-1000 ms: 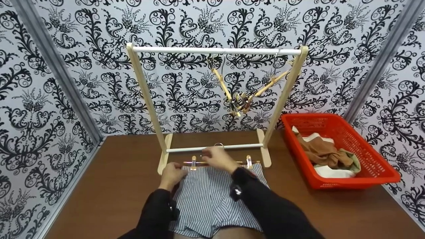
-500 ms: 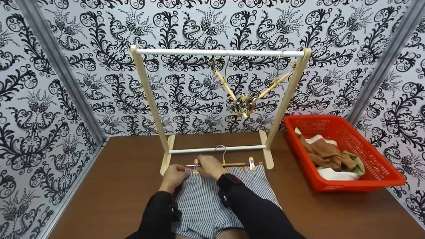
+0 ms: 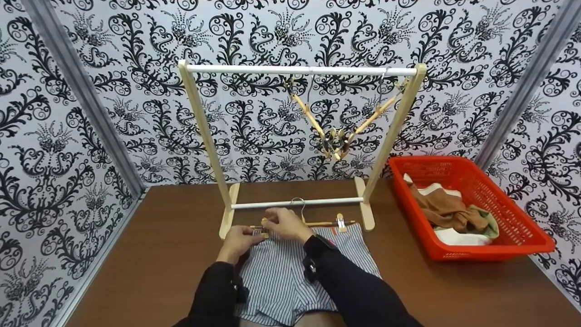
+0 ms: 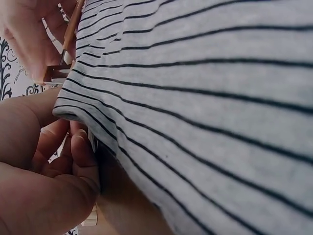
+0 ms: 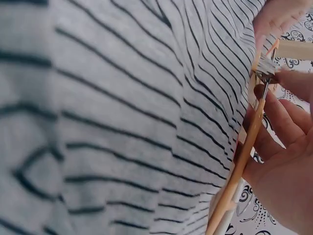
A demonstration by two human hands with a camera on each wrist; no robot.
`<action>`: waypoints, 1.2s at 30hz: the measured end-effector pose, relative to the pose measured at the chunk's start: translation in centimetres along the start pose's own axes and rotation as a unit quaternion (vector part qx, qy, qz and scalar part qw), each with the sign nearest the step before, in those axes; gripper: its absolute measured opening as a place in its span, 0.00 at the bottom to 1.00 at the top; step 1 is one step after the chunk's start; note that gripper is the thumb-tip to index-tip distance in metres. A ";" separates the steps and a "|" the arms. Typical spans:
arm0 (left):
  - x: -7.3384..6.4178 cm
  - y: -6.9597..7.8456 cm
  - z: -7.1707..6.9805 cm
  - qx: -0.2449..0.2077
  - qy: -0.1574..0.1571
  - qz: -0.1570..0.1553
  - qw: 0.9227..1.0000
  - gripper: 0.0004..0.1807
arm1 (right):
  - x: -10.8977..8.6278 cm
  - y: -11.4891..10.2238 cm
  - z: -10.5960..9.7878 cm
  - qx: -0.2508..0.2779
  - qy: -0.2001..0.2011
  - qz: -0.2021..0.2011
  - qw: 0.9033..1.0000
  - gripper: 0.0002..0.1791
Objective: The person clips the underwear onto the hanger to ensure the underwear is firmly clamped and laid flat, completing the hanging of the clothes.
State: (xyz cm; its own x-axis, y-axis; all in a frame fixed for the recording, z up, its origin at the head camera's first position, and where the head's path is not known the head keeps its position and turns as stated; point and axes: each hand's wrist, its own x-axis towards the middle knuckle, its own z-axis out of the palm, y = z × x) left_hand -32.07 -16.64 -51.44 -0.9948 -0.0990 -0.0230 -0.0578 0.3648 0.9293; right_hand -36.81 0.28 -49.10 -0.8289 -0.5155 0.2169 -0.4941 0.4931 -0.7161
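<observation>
Grey-white striped shorts (image 3: 272, 277) lie on the brown table, their waistband against a wooden clip hanger (image 3: 317, 223). My left hand (image 3: 237, 241) pinches the left corner of the waistband; in the left wrist view its thumb and fingers (image 4: 83, 152) are at the cloth edge. My right hand (image 3: 287, 223) pinches the hanger's left clip (image 5: 264, 68), which sits at the waistband close to my left fingers. The right clip (image 3: 341, 223) is at the other end of the waistband, with no hand on it. Part of the left clip is hidden by my fingers.
A wooden rack (image 3: 204, 131) with a white top bar (image 3: 254, 69) stands behind the shorts. Wooden clip hangers (image 3: 308, 113) hang from its right half. At the right, a red basket (image 3: 504, 213) holds brown, white and green cloth (image 3: 449, 209). Patterned walls enclose the table.
My right hand has moved left along the hanger to the left clip, uncovering the hanger's hook and middle. My left hand stays at the waistband's left corner.
</observation>
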 end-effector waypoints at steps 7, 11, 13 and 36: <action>-0.2 0.0 -0.1 -0.002 -0.011 0.003 1.000 0.09 | 0.2 0.2 -0.3 -0.027 -0.025 -0.004 0.999 0.23; -0.2 -0.2 -0.1 0.006 -0.021 0.022 1.000 0.10 | 0.3 0.5 -0.5 -0.027 -0.043 -0.010 0.999 0.20; -0.3 -0.2 -0.2 0.007 -0.026 0.029 0.999 0.09 | 0.3 0.7 -0.7 -0.022 -0.053 -0.011 0.998 0.18; -0.9 -0.3 -1.1 -0.014 -0.026 0.081 0.996 0.06 | 0.5 1.9 -1.6 0.158 0.002 -0.047 0.986 0.10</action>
State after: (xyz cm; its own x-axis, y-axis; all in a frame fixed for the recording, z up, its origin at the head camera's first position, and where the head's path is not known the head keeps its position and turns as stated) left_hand -31.03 -17.69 -51.25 -0.9939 0.0071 0.1098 0.1055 0.3459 0.9323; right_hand -38.59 2.09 -49.34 -0.7846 -0.5460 0.2937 -0.4623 0.1996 -0.8639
